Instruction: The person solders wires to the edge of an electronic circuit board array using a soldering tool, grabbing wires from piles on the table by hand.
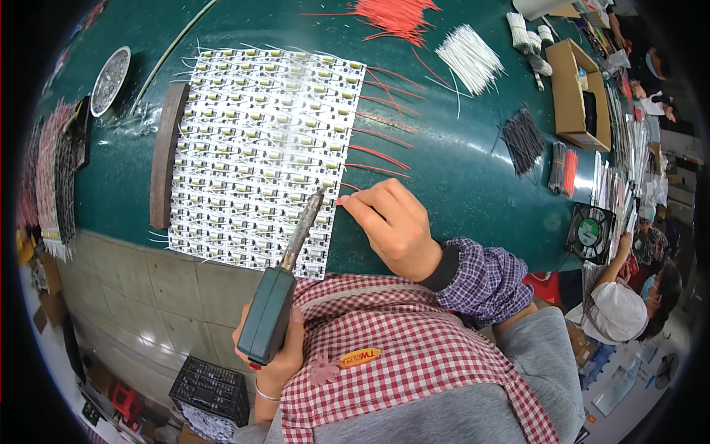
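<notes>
A large white panel of small circuit boards [251, 159] lies on the green table, set with rows of yellowish and black components. My left hand [275, 348] is closed around the green handle of a soldering gun [268, 314], its tip touching or just over the panel's right side. Close to that tip, my right hand [392, 226] pinches a red wire [350, 187] against the panel's right edge. Several more red wires [381, 155] stick out from this edge farther up. Thin white wires show along the panel's left side.
A brown bar [168, 155] borders the panel's left side. Piles of red [396, 18], white [470, 59] and black wires [523, 140] lie beyond and right. A metal dish [111, 81] is at far left; a cardboard box [580, 96] and small fan [589, 231] are right. Another person [617, 307] sits at right.
</notes>
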`<state>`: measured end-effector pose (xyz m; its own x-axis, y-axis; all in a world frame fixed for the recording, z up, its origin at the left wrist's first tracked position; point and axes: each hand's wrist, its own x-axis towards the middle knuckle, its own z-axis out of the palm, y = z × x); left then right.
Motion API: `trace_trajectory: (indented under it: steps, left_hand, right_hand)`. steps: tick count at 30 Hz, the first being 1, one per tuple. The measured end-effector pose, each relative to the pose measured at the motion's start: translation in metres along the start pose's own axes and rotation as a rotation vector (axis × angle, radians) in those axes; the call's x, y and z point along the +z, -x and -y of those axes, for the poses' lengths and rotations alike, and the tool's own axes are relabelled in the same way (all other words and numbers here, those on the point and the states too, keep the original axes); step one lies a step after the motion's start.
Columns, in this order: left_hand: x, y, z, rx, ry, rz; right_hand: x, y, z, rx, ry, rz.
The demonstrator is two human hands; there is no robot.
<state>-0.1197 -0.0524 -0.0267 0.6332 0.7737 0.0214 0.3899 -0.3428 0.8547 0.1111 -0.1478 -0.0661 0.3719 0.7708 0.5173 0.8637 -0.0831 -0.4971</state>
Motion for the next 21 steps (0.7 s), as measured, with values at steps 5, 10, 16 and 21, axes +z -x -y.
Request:
trace_trajectory:
  steps: [5, 10, 16, 21]
  left_hand:
    - [-0.006, 0.001, 0.002, 0.027, -0.022, 0.068]
    - [-0.007, 0.000, -0.003, 0.028, -0.025, 0.100]
    - [-0.004, -0.007, -0.011, 0.042, -0.064, 0.131]
    - [-0.006, -0.005, -0.008, 0.015, -0.065, 0.163]
  right_hand:
    - [0.004, 0.006, -0.001, -0.011, -0.012, 0.035]
    - [0.002, 0.007, 0.001, -0.015, -0.017, 0.075]
    - [0.002, 0.005, 0.001, -0.013, -0.017, 0.079]
    - [0.003, 0.005, 0.001, -0.018, -0.003, 0.074]
